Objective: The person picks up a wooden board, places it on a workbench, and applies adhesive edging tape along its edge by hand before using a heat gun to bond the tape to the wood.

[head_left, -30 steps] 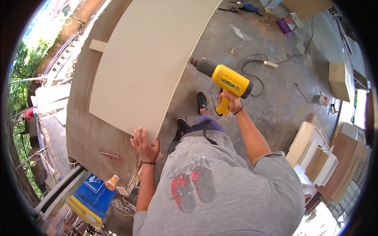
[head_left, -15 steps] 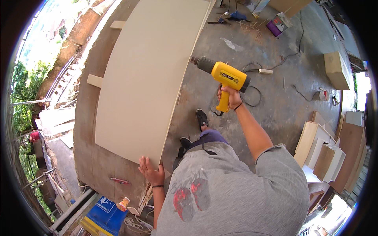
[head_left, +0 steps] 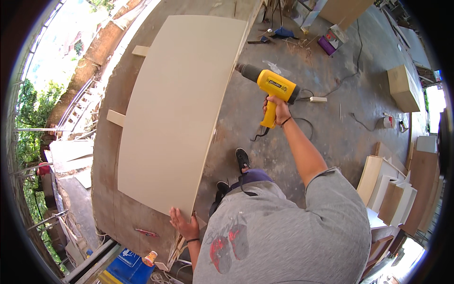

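Yellow heat gun [head_left: 279,86], likely rigid, is best held by its handle [head_left: 268,117]: right hand [head_left: 281,110] wraps it, right of the panel [head_left: 163,113]; left hand [head_left: 187,226] spreads at the panel's near corner.

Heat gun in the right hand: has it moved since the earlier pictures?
Yes: judged against the pale board, the yellow heat gun has moved along the board's right edge, toward its far end.

A yellow heat gun [head_left: 276,86] — dark nozzle [head_left: 249,71] pointing toward the long right edge of a pale board [head_left: 172,113] — is held just beside it. The board, smooth and longer than wide, lies flat over a brown worktop [head_left: 116,210].
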A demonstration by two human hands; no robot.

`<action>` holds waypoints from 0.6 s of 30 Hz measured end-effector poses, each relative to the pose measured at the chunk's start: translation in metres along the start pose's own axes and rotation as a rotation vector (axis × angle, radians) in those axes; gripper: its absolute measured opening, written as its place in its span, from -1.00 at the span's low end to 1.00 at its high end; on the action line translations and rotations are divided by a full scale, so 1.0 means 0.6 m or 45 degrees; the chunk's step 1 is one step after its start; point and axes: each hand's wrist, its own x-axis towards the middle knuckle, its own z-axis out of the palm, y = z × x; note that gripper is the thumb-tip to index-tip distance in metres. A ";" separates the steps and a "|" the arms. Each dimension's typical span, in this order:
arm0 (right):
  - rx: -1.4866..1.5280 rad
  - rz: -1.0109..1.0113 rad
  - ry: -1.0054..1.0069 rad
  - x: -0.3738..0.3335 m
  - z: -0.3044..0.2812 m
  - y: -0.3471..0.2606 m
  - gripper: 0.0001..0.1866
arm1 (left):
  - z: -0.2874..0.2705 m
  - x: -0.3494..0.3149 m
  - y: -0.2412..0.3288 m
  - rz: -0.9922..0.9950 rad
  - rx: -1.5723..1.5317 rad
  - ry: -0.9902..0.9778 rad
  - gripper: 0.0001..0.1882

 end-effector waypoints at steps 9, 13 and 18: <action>0.073 -0.065 0.014 0.074 0.014 -0.072 -0.83 | 0.001 -0.006 0.004 -0.082 0.024 0.024 -0.28; 0.086 -0.133 0.021 0.116 0.017 -0.106 -0.83 | 0.003 -0.014 0.014 -0.124 0.032 0.148 -0.24; 0.057 -0.172 0.030 0.161 0.016 -0.135 -0.82 | 0.009 -0.030 -0.001 -0.351 0.005 0.182 -0.15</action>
